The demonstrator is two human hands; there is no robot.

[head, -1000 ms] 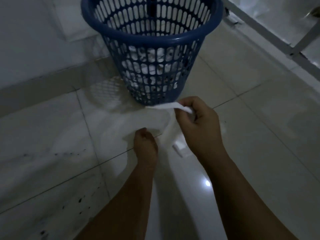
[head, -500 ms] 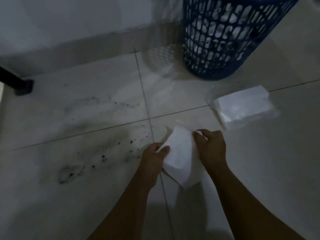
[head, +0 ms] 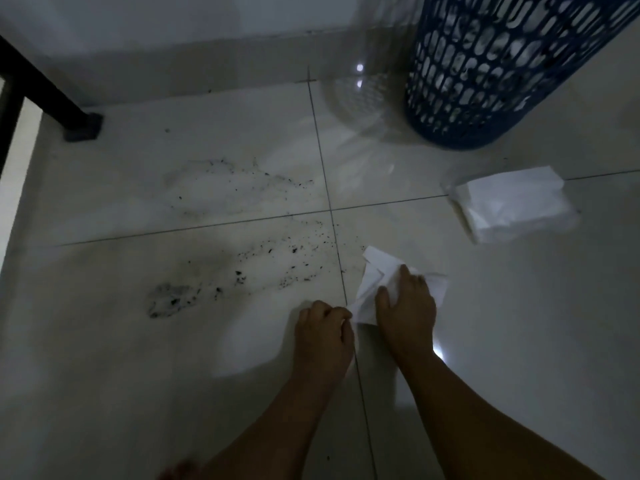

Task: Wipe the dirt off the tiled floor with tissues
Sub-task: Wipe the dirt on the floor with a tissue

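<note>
On the tiled floor, dirt looks untouched, wiping not begun. Flat-fingered right hand presses the tissue; left hand pinches its corner.

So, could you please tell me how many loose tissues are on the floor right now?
1: the tissue lies right of the dirt, under the right hand, its corner pinched by the left hand. The pack may hold more.
</note>
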